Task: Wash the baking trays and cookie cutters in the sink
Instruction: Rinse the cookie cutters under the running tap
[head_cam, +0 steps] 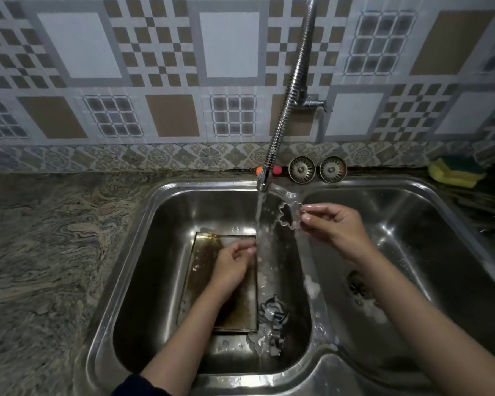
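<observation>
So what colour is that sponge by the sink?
Yellow with a green top, the sponge shows in the head view, far right.

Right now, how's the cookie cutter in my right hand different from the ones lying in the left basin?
The flower-shaped cutter is pinched by the right hand, up in the air just right of the water stream; the cutters in the pile lie on the basin floor beside the baking tray. The held one is single with its outline clear; the piled ones are jumbled and hard to tell apart. All look like shiny metal.
</observation>
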Demonstrator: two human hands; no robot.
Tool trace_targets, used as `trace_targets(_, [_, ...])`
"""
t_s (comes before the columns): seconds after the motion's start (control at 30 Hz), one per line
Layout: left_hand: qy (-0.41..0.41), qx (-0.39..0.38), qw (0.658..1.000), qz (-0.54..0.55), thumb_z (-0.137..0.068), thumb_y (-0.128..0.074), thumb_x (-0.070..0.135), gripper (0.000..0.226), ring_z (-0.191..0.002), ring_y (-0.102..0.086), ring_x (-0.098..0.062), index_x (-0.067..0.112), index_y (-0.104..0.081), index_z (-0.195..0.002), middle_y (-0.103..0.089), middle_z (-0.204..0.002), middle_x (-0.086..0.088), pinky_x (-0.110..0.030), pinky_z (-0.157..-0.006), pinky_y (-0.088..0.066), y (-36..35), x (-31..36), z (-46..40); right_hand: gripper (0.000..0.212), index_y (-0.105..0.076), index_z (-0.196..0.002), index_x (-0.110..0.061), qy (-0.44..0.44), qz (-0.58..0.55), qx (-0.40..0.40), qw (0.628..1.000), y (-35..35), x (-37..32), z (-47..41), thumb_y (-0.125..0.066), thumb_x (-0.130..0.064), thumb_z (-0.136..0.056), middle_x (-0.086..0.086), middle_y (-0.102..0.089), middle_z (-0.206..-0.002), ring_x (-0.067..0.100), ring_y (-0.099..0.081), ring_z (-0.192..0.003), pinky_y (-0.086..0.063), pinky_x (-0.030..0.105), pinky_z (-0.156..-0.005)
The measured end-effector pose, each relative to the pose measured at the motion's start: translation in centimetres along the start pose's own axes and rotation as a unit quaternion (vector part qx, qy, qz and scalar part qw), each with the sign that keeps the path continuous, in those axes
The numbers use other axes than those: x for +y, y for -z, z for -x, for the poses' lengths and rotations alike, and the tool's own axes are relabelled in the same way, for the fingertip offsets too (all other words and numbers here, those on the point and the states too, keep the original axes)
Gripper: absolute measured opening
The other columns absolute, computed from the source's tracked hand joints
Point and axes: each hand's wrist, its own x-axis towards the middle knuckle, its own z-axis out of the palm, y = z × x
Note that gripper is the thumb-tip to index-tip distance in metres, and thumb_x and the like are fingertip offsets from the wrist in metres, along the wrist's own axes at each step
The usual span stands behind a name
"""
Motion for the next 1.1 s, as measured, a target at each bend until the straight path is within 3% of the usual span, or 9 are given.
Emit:
trace_targets(0.13, [0.023, -0.134, 0.968, -0.212, -0.089, -0.061, 0.013, 0.023, -0.098, -0.064, -0.02, 0.018, -0.062, -0.111, -0.067, -0.105, -0.007, -0.022, -0.08, -0.052, -1.3, -4.1, 0.9, 0.016, -0.071, -0.092, -0.002, 0.003, 0.224, 0.021, 0.974, 5.4, 1.4, 2.2, -0.07, 0.007, -0.078, -0.002, -0.071, -0.073, -0.003, -0.064, -0.062, -0.052, 0.013, -0.064])
trace_targets(0.23, [-0.031, -0.242, 0.885, -0.398, -0.081, -0.067, 0.017, 0.034, -0.105, -0.061, -0.021, 0.015, -0.061, -0.115, -0.065, -0.113, -0.007, -0.025, -0.089, -0.047, -2.1, -6.2, 1.5, 0.016, -0.071, -0.082, -0.007, -0.053, 0.401, 0.025, 0.914, 9.1, 4.1, 3.2, -0.068, 0.008, -0.078, 0.001, -0.065, -0.07, -0.013, -0.056, -0.051, -0.043, 0.005, -0.053])
trace_targets(0.33, [-0.086, -0.303, 0.775, -0.548, -0.077, -0.071, 0.032, 0.052, -0.11, -0.054, -0.025, 0.016, -0.054, -0.124, -0.058, -0.12, -0.009, -0.027, -0.09, -0.041, -3.1, -7.2, 1.5, 0.025, -0.07, -0.071, -0.011, -0.138, 0.522, -0.026, 0.841, 11.2, 8.7, 3.6, -0.056, 0.009, -0.077, 0.011, -0.067, -0.074, 0.003, -0.063, -0.062, -0.043, 0.016, -0.056])
trace_targets(0.4, [-0.102, -0.312, 0.742, -0.585, -0.075, -0.072, 0.039, 0.063, -0.114, -0.051, -0.026, 0.023, -0.047, -0.131, -0.054, -0.126, -0.008, -0.029, -0.093, -0.041, -3.6, -7.8, 1.2, 0.019, -0.071, -0.078, -0.007, -0.193, 0.586, -0.089, 0.782, 11.6, 11.4, 3.8, -0.053, 0.0, -0.081, 0.013, -0.071, -0.087, 0.021, -0.066, -0.083, -0.039, 0.013, -0.054])
trace_targets(0.5, [-0.123, -0.316, 0.715, -0.612, -0.078, -0.069, 0.038, 0.066, -0.12, -0.049, -0.026, 0.026, -0.042, -0.137, -0.05, -0.132, -0.007, -0.029, -0.096, -0.039, -4.4, -7.6, 1.0, 0.017, -0.073, -0.08, -0.011, -0.237, 0.595, -0.148, 0.754, 11.8, 14.0, 3.9, -0.058, -0.003, -0.08, 0.01, -0.074, -0.091, 0.016, -0.067, -0.077, -0.046, 0.019, -0.06])
trace_targets(0.67, [-0.125, -0.291, 0.735, -0.599, -0.076, -0.069, 0.03, 0.048, -0.11, -0.055, -0.024, 0.023, -0.055, -0.121, -0.057, -0.12, -0.005, -0.03, -0.088, -0.044, -5.0, -7.5, 0.7, 0.014, -0.075, -0.083, -0.015, -0.259, 0.583, -0.176, 0.75, 12.1, 15.4, 3.2, -0.07, -0.004, -0.076, -0.008, -0.065, -0.067, 0.002, -0.055, -0.061, -0.039, 0.007, -0.051])
trace_targets(0.8, [-0.123, -0.269, 0.759, -0.58, -0.082, -0.062, 0.027, 0.029, -0.105, -0.058, -0.023, 0.022, -0.06, -0.11, -0.063, -0.111, -0.003, -0.029, -0.085, -0.044, -4.7, -7.4, 0.7, 0.017, -0.075, -0.093, -0.015, -0.231, 0.58, -0.165, 0.764, 12.2, 13.3, 2.3, -0.067, -0.011, -0.079, -0.002, -0.072, -0.088, 0.009, -0.064, -0.083, -0.05, 0.018, -0.07])
trace_targets(0.93, [-0.095, -0.218, 0.852, -0.467, -0.083, -0.053, 0.011, 0.016, -0.085, -0.064, -0.018, 0.024, -0.06, -0.076, -0.065, -0.081, 0.004, -0.026, -0.073, -0.047, -3.8, -6.6, 0.6, 0.014, -0.073, -0.081, -0.02, -0.161, 0.548, -0.097, 0.815, 11.5, 9.5, 2.2, -0.064, -0.008, -0.081, -0.005, -0.071, -0.079, 0.009, -0.063, -0.073, -0.049, 0.023, -0.074])
trace_targets(1.1, [-0.043, -0.167, 0.945, -0.277, -0.083, -0.066, 0.001, 0.014, -0.064, -0.056, 0.006, 0.014, -0.066, -0.078, -0.062, -0.071, 0.009, -0.005, -0.063, -0.043, -2.1, -3.8, 0.4, 0.009, -0.069, -0.086, -0.021, -0.077, 0.447, -0.021, 0.891, 8.5, 4.6, 2.9, -0.072, -0.014, -0.081, -0.003, -0.064, -0.068, 0.009, -0.057, -0.064, -0.046, 0.017, -0.066])
